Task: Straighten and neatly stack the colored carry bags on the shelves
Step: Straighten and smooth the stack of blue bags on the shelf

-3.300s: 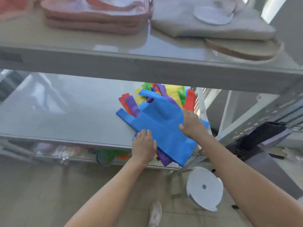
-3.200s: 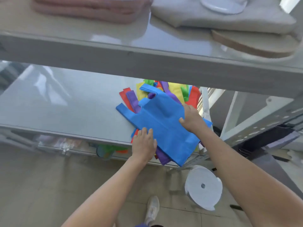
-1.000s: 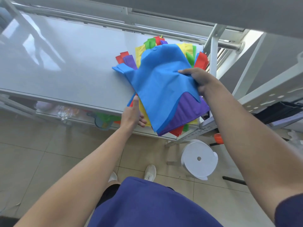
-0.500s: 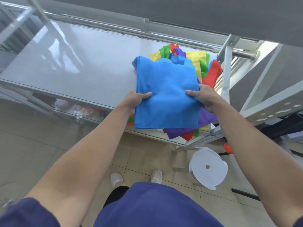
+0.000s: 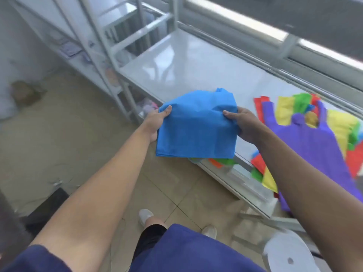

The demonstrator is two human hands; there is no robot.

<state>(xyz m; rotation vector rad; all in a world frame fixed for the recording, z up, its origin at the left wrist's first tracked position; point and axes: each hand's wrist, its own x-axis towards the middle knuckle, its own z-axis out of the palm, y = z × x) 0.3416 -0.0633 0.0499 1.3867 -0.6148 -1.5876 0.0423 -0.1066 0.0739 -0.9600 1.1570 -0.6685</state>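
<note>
A folded blue carry bag (image 5: pixel 196 126) hangs in the air over the front edge of the grey shelf (image 5: pixel 196 69). My left hand (image 5: pixel 155 122) pinches its left edge, thumb on top. My right hand (image 5: pixel 241 124) pinches its right edge the same way. To the right on the shelf lies the loose pile of bags, with a purple bag (image 5: pixel 314 146) on top and yellow (image 5: pixel 284 110), green (image 5: pixel 302 103) and red (image 5: pixel 259 107) ones sticking out under it. My right forearm hides the pile's front part.
More coloured bags (image 5: pixel 218 161) show on the lower shelf under the blue bag. A white round stool (image 5: pixel 288 254) stands on the tiled floor at the lower right. Another metal rack (image 5: pixel 88 46) stands at the back left. My feet are on the floor below.
Both hands have lifted the blue bag off the pile and carried it left. The purple bag now lies uncovered on top. My head has turned left.
</note>
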